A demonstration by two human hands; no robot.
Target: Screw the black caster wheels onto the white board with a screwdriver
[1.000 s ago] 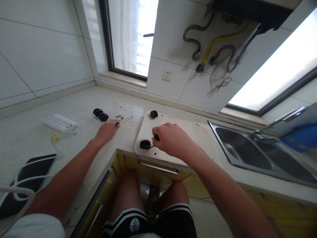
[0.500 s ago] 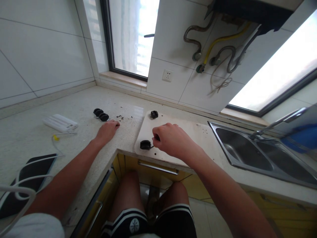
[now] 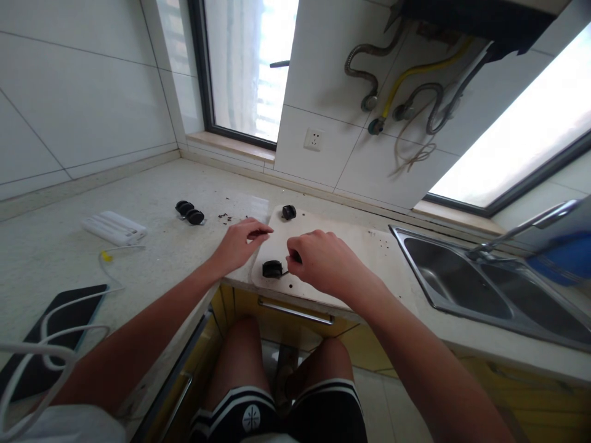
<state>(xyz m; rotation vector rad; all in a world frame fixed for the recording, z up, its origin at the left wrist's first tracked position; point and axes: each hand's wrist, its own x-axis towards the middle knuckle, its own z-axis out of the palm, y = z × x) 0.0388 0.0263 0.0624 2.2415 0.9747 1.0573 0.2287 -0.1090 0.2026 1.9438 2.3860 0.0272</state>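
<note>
My right hand (image 3: 325, 261) is wrapped round a screwdriver (image 3: 295, 255), whose dark handle shows at the fist and whose thin shaft points to the near black caster (image 3: 272, 269). That caster sits on a pale board (image 3: 341, 246), close to its front left corner. A second caster (image 3: 289, 212) stands at the board's back left. Above the board's left edge, my left hand (image 3: 242, 243) is closed in a pinch; whatever is between its fingertips is too small to make out. Several small dark screws (image 3: 225, 218) lie on the counter behind it.
Loose black casters (image 3: 189, 212) rest on the counter to the left. Beyond them lie a white power bank (image 3: 114, 227), a white cable (image 3: 104, 267) and a dark flat device (image 3: 60, 326). A steel sink (image 3: 443, 277) borders the board's right. Yellow drawers (image 3: 295, 317) sit below.
My left hand has moved right, from the counter near the loose screws to the board's left edge, its fingers now pinched. My right hand stays by the near caster with the screwdriver.
</note>
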